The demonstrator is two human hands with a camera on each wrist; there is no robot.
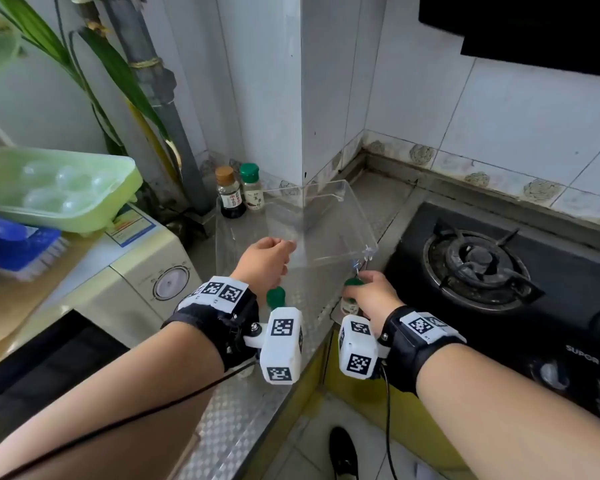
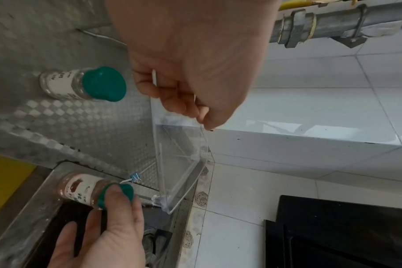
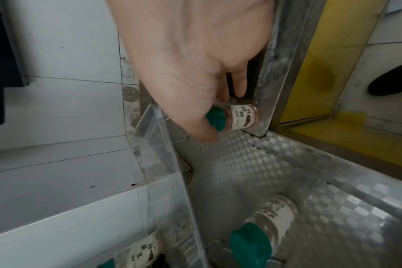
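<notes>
A clear plastic box (image 1: pixel 329 220) stands on the patterned steel counter (image 1: pixel 243 403), against the tiled wall corner. My left hand (image 1: pixel 281 245) grips the box's near rim, fingers (image 2: pixel 172 101) curled over the clear wall (image 2: pixel 179 163). My right hand (image 1: pixel 357 285) holds a green-capped jar of reddish spice (image 3: pixel 239 117) by its top, at the counter's edge beside the stove. A second green-capped jar (image 2: pixel 80 84) stands free on the counter between my hands, partly hidden in the head view (image 1: pixel 275 296). Both jars are outside the box.
A brown-capped sauce bottle (image 1: pixel 230 197) and a green-capped spice bottle (image 1: pixel 252 188) stand behind the box's left corner. A black gas stove (image 1: pixel 482 265) lies to the right. On the left are a washing machine (image 1: pixel 146 271), a green egg tray (image 1: pixel 49 188) and a blue brush (image 1: pixel 14 244).
</notes>
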